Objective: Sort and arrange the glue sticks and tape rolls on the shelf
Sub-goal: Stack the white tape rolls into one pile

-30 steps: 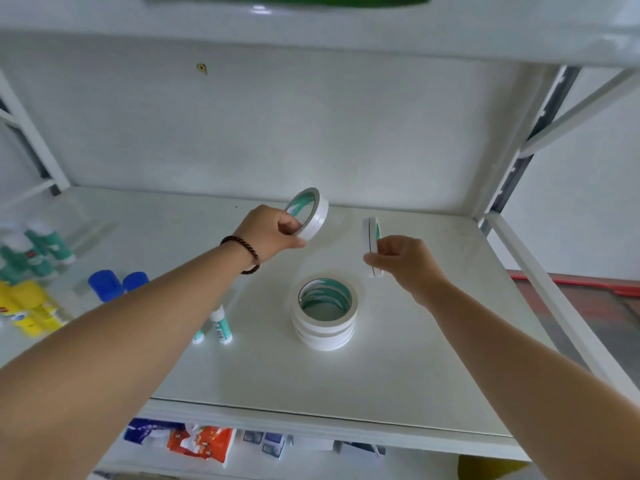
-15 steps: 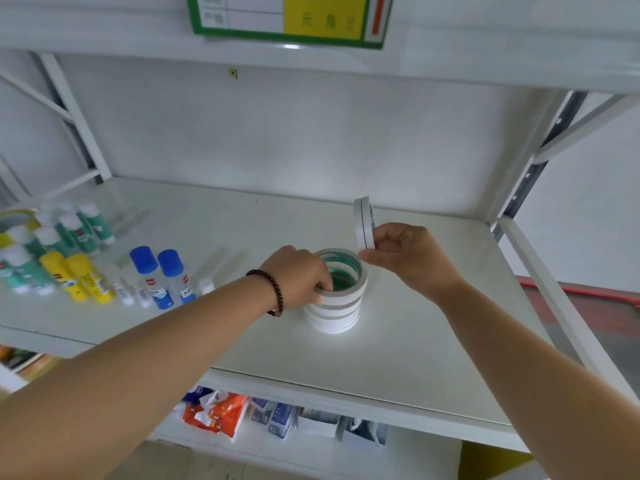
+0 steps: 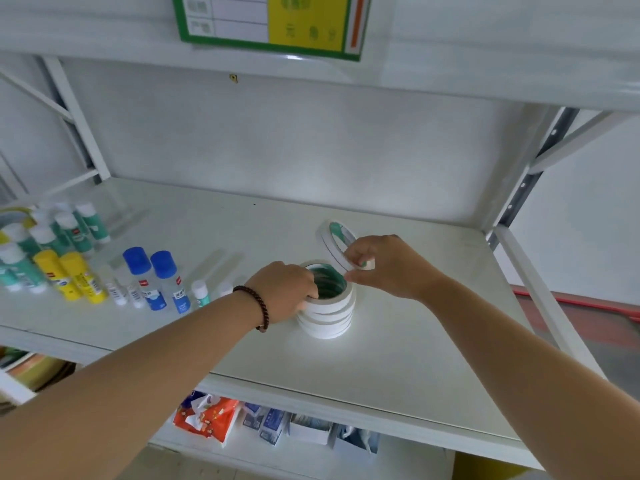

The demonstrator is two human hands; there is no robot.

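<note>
Fingers of the left hand (image 3: 282, 292) curl over the rim of the tape stack (image 3: 327, 308) at frame centre, its axis vertical. Just right, the right hand (image 3: 382, 266) pinches a thin tape roll (image 3: 335, 244) — tilted on edge, hole facing upper right — above the stack. Glue sticks (image 3: 74, 271) stand upright at left on the white shelf (image 3: 398, 358).

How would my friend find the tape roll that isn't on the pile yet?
Look at the white shelf, right of the glue sticks. There stands a stack of tape rolls. Just above it, the right hand pinches the loose tape roll, the only one tilted on edge.
</note>
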